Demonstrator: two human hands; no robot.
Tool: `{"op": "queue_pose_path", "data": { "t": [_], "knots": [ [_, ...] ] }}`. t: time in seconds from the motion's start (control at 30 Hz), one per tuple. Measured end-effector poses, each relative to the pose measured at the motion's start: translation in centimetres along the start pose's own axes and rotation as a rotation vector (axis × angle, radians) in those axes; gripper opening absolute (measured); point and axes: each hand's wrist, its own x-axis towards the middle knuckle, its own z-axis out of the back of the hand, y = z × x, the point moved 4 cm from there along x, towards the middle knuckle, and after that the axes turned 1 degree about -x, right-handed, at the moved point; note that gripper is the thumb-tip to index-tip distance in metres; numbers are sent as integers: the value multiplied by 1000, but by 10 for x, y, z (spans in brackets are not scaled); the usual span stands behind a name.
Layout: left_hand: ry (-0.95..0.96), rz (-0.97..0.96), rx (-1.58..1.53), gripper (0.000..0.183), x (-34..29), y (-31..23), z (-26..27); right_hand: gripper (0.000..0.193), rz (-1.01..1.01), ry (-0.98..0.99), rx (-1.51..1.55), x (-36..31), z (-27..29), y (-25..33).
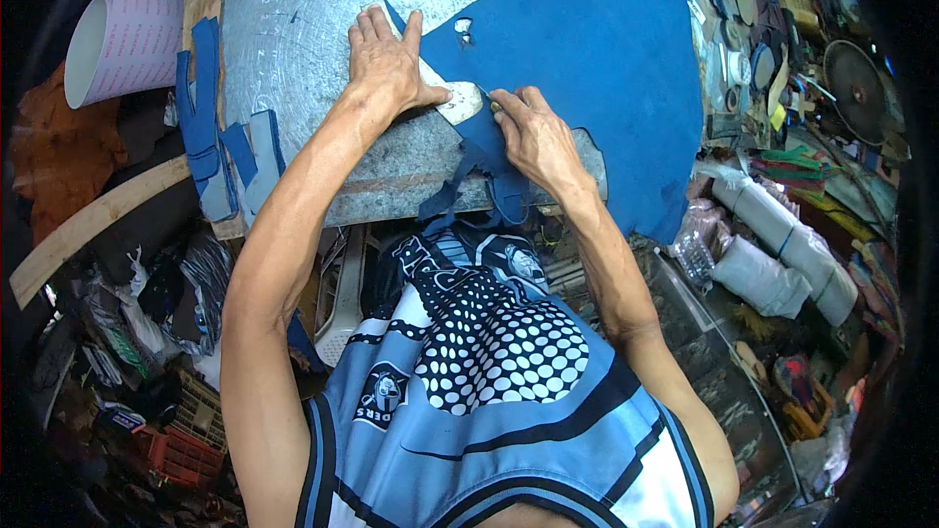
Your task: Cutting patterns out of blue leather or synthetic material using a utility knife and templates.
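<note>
A large blue sheet of leather or similar material (616,59) lies over a scratched grey metal work surface (293,49). My left hand (383,68) is spread flat, its fingers and thumb pressing on a pale template (462,104) at the sheet's cut edge. Close to the template's right end, my right hand (540,137) is closed around a small knife (495,107). Its thin tip points at the template's edge; most of its handle is hidden in my fingers. Below my right hand, ragged blue strips (504,191) hang over the table's near edge.
Blue offcuts (202,108) lie at the table's left side, beside a roll of white printed sheet (127,44). Plastic-wrapped rolls (768,225) and a crowded pile of tools and scraps stand at the right. A red crate (184,458) sits lower left.
</note>
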Motion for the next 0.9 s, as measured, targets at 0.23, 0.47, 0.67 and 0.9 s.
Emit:
{"op": "queue_pose_path", "data": {
  "t": [0.23,0.47,0.67,0.9],
  "knots": [
    [17,-15,6,125,4,-8,6,29,6,-115,56,-18,-4,-4],
    [25,-36,22,126,8,-17,5,29,-72,-142,76,-24,-4,-4],
    [18,-47,43,126,12,-25,4,30,-119,-180,84,-34,-9,-6],
    [48,-45,46,124,16,-42,7,32,-195,-238,147,-43,-7,-12]
  ]
}}
